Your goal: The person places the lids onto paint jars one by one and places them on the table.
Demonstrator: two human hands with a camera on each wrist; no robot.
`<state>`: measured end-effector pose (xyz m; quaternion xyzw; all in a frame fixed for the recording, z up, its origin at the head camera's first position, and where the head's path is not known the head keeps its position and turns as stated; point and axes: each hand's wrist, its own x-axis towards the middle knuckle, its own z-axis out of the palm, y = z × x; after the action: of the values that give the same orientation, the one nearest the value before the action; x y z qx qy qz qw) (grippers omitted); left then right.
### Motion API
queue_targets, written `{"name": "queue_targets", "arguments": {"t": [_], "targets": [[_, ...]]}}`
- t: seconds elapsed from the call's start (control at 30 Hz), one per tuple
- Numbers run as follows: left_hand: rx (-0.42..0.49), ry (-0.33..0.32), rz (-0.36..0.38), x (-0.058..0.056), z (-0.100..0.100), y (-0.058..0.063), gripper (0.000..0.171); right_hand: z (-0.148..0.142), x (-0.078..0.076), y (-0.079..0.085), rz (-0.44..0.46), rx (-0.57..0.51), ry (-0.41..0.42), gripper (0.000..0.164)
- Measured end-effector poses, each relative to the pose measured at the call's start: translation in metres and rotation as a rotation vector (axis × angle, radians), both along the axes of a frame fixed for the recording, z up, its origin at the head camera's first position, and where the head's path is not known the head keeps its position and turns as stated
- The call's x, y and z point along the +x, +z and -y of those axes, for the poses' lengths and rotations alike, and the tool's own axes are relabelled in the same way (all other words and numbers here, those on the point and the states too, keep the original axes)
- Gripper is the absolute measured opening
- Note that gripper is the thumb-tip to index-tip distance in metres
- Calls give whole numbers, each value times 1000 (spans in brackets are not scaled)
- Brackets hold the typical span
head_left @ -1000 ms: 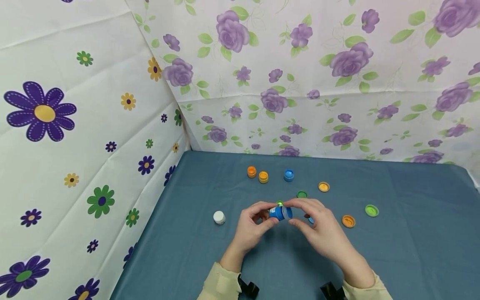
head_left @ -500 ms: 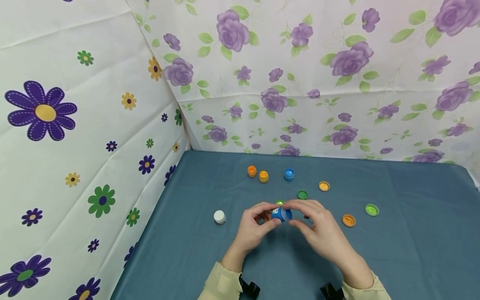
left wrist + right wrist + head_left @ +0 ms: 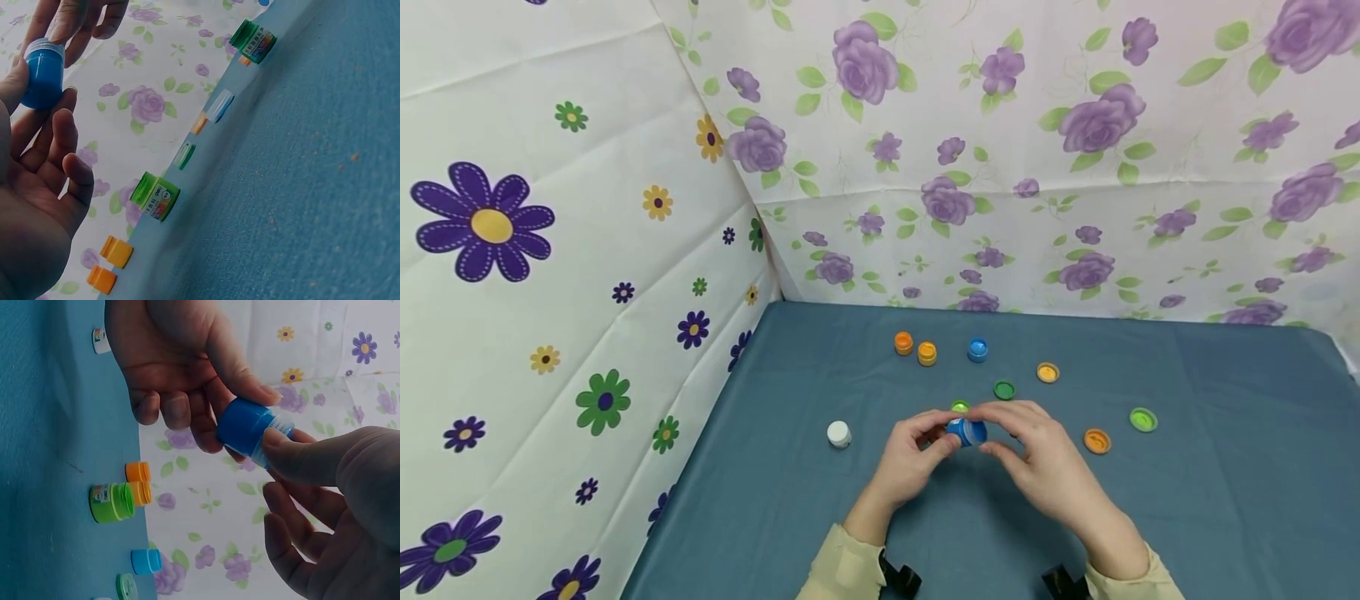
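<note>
A small blue paint jar [image 3: 966,432] is held above the table between both hands, tilted with its lid end toward the right. The left hand [image 3: 904,460] grips the jar body, thumb on one side and fingers on the other, as the right wrist view also shows. At the other end, the right hand [image 3: 1043,458] pinches the ridged, pale lid [image 3: 45,45] between thumb and fingers. Just behind the hands stands a lime green jar [image 3: 112,503], mostly covered in the head view. A dark green jar [image 3: 253,42] appears only in the left wrist view.
Orange [image 3: 903,343], yellow [image 3: 927,354] and light blue [image 3: 977,350] jars stand lidless at the back. A white-capped jar [image 3: 838,434] is at the left. Loose lids lie rightward: dark green [image 3: 1004,390], yellow [image 3: 1048,372], orange [image 3: 1097,442] and lime [image 3: 1144,420].
The left hand and the blue jar have shifted slightly right, and the jar shows a little more turned. The right hand stays nearly in place, its fingertips at the lid end.
</note>
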<state>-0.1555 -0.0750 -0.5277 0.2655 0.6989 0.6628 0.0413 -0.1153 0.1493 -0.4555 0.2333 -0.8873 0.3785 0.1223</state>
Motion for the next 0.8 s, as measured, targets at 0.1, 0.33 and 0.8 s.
{"name": "queue_targets", "arguments": {"t": [0.1,0.33,0.8], "targets": [[2,-38,41,0,0,0,34,-1,0,1,-28,21,16,50],[32,-80,77,1,0,1,40,-3,0,-1,-107,19,59,53],[59,-74,67,0,2,0,45,-2,0,1,53,29,15,38]]}}
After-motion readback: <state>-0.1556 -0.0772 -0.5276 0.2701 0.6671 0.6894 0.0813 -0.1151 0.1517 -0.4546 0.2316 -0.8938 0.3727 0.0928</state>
